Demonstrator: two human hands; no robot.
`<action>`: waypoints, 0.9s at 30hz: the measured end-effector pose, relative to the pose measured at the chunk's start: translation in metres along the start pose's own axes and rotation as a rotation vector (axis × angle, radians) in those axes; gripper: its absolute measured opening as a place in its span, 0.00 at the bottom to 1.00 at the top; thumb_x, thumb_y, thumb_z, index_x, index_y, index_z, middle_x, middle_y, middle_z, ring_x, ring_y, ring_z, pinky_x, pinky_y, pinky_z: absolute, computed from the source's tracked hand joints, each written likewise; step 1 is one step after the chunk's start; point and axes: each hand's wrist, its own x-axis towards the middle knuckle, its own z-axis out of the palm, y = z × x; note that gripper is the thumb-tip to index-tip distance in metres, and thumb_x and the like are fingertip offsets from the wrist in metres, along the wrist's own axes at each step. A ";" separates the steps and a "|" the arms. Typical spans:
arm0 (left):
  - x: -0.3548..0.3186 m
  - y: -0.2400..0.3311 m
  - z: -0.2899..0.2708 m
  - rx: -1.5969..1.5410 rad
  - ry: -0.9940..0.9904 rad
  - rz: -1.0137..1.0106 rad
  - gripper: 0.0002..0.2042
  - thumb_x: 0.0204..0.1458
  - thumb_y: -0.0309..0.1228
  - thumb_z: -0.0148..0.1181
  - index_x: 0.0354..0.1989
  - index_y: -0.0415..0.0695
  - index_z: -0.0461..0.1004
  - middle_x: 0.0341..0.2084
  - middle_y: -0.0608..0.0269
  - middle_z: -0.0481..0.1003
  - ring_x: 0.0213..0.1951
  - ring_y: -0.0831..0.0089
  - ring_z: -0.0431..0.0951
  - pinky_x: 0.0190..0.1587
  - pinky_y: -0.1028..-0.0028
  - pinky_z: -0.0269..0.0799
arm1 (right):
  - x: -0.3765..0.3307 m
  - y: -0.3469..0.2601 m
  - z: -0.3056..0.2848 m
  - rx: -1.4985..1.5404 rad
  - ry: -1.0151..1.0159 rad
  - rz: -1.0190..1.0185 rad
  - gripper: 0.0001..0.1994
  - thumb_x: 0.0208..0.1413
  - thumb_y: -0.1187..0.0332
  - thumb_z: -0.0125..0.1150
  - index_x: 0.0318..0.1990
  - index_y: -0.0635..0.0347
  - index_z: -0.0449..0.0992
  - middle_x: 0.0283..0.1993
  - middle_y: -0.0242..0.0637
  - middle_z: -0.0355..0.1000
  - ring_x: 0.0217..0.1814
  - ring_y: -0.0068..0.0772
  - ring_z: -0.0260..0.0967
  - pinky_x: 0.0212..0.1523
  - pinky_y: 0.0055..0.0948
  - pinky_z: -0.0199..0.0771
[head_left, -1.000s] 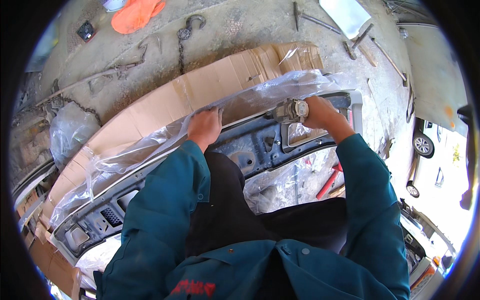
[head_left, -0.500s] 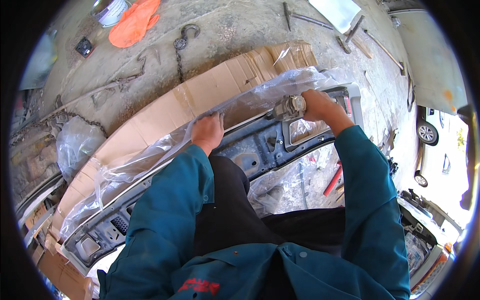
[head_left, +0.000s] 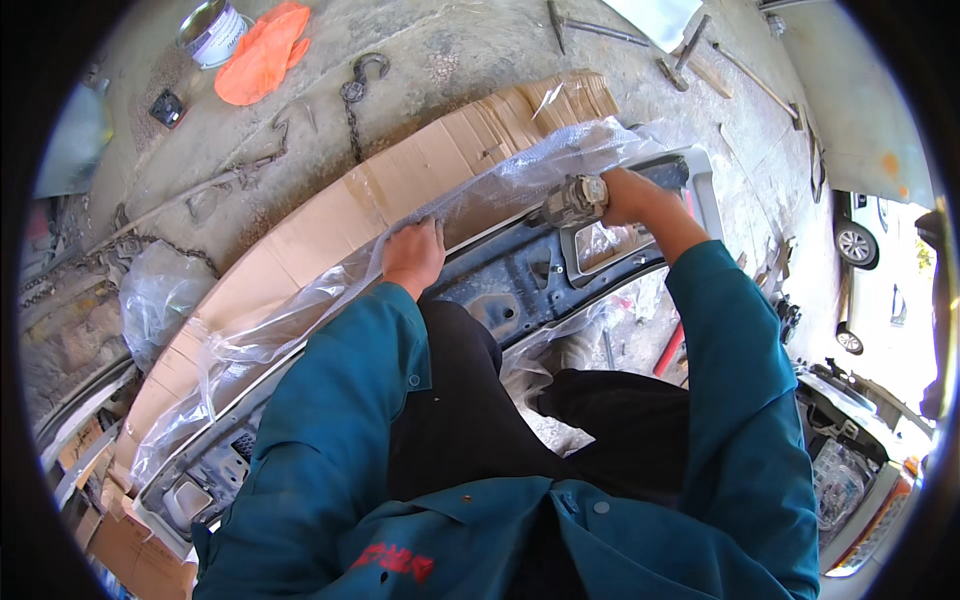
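Note:
My right hand [head_left: 636, 198] is closed around a grimy grey power tool [head_left: 577, 202] with a rounded, grinder-like head. The head sits at the far edge of a long dark-blue and grey vehicle panel [head_left: 485, 262], beside a rectangular opening in it; exact contact cannot be made out. My left hand [head_left: 413, 252] is closed over the panel's far edge, gripping it along with clear plastic wrap [head_left: 345, 285]. The panel slants from lower left to upper right across my legs. My left forearm hides part of it.
Long flattened cardboard [head_left: 400, 170] lies beyond the panel. A hook on a chain [head_left: 356, 92], an orange glove [head_left: 262, 52], a tin can [head_left: 212, 32] and several hammers [head_left: 685, 55] lie farther off. Bunched plastic [head_left: 165, 290] is at left, a red tube [head_left: 670, 348] at right.
My right leg has shifted upward in the picture, toward the panel. The view has tilted slightly. Both hands keep their holds at about the same spots on the panel and tool.

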 end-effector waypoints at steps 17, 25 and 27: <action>-0.005 0.006 0.011 -0.114 0.276 0.123 0.15 0.70 0.41 0.55 0.44 0.40 0.80 0.41 0.40 0.84 0.44 0.37 0.83 0.49 0.45 0.78 | -0.186 0.088 0.087 0.468 0.278 -0.054 0.15 0.46 0.64 0.81 0.41 0.60 0.87 0.39 0.55 0.84 0.44 0.61 0.84 0.49 0.49 0.85; -0.045 0.108 -0.019 -1.457 -0.231 -0.401 0.07 0.70 0.32 0.52 0.47 0.43 0.73 0.29 0.65 0.72 0.29 0.75 0.71 0.30 0.70 0.69 | -0.256 0.084 0.222 0.894 0.260 0.195 0.15 0.47 0.68 0.81 0.41 0.64 0.87 0.36 0.50 0.85 0.40 0.50 0.86 0.46 0.43 0.84; -0.052 0.152 -0.002 -1.477 -0.474 -0.439 0.06 0.71 0.30 0.51 0.48 0.43 0.74 0.32 0.66 0.73 0.29 0.77 0.70 0.30 0.73 0.67 | -0.258 0.080 0.232 0.998 0.311 0.193 0.16 0.48 0.69 0.80 0.45 0.64 0.87 0.39 0.48 0.86 0.41 0.47 0.86 0.48 0.41 0.84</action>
